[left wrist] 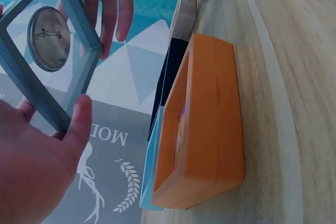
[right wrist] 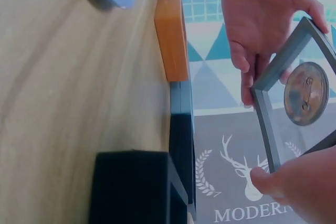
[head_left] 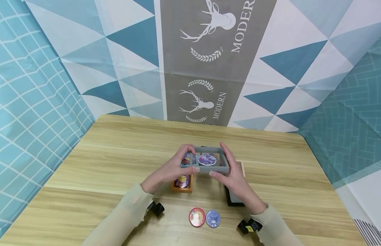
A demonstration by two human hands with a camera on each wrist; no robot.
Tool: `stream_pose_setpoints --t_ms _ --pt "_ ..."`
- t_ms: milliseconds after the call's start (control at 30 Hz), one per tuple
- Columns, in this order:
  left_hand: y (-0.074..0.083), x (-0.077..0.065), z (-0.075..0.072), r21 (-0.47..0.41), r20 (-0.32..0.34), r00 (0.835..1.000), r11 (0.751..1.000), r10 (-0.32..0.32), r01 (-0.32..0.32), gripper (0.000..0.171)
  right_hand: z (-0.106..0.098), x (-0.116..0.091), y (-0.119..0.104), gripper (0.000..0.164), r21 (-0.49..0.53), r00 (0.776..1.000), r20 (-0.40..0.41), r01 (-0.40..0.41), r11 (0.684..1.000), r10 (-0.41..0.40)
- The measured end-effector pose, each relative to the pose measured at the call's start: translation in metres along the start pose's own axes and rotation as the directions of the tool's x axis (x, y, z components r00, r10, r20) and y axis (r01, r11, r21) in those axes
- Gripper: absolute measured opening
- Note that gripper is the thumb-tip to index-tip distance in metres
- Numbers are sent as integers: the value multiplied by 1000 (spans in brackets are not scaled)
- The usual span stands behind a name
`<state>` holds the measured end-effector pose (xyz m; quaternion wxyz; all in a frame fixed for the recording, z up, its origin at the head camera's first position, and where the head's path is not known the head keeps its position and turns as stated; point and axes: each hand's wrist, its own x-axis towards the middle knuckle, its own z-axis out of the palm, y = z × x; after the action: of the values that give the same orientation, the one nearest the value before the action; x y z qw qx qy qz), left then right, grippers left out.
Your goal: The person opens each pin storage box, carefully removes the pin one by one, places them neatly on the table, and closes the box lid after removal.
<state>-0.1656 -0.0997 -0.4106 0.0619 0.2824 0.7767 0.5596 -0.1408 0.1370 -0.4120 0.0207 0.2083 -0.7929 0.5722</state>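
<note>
Both hands hold a grey square display frame (head_left: 213, 169) up over the table. A round button badge (head_left: 207, 159) with a purple picture sits in its clear window; in the left wrist view the badge's metal back and pin (left wrist: 48, 39) show through. My left hand (head_left: 175, 166) grips the frame's left end, thumb on the near edge and fingers over the far edge. The right hand (head_left: 234, 177) grips the right end, thumb at the near corner and a finger along the far side.
Beneath stand an orange frame (left wrist: 215, 114) with a badge inside, a light blue frame (left wrist: 151, 169) and a black frame (right wrist: 131, 187). A red badge (head_left: 197, 217) and a blue badge (head_left: 213, 219) lie side by side nearer the body. Patterned cloth (head_left: 141, 41) hangs behind the table.
</note>
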Motion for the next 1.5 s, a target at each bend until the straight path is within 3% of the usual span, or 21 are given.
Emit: stream_pose_setpoints --t_ms 133,400,700,800,933,1067,1167,1267,1400,1500 --pt "-1 1 2 -13 45 999 1000 -14 14 52 2 -1 2 84 2 1000 -27 -12 1000 12" --pt "1 1 4 -59 31 998 996 -60 62 55 5 0 4 85 -104 997 -68 21 994 -28" --pt "6 -1 0 -152 49 994 983 -100 106 51 1 2 5 98 -125 1000 -24 -5 992 2" --pt "4 -1 -1 -160 24 992 979 -123 125 48 2 3 5 104 -107 1000 10 -8 994 9" --pt "6 0 -1 -244 1 983 953 -183 178 47 6 3 10 110 -62 998 62 -24 998 28" --pt "9 2 0 -363 -33 966 903 -258 229 47 7 2 12 110 -109 993 98 -47 993 58" --pt "13 4 1 -409 -72 955 881 -289 236 47 4 1 10 101 -235 994 97 -29 972 53" --pt "14 5 2 -455 -83 945 856 -315 245 47 1 1 9 87 -367 997 75 25 930 2" --pt "13 6 6 -477 -63 935 833 -350 279 49 1 3 9 61 -469 995 52 97 878 -82" --pt "14 5 11 -475 -38 935 830 -352 293 51 3 3 11 54 -523 992 46 122 843 -115"
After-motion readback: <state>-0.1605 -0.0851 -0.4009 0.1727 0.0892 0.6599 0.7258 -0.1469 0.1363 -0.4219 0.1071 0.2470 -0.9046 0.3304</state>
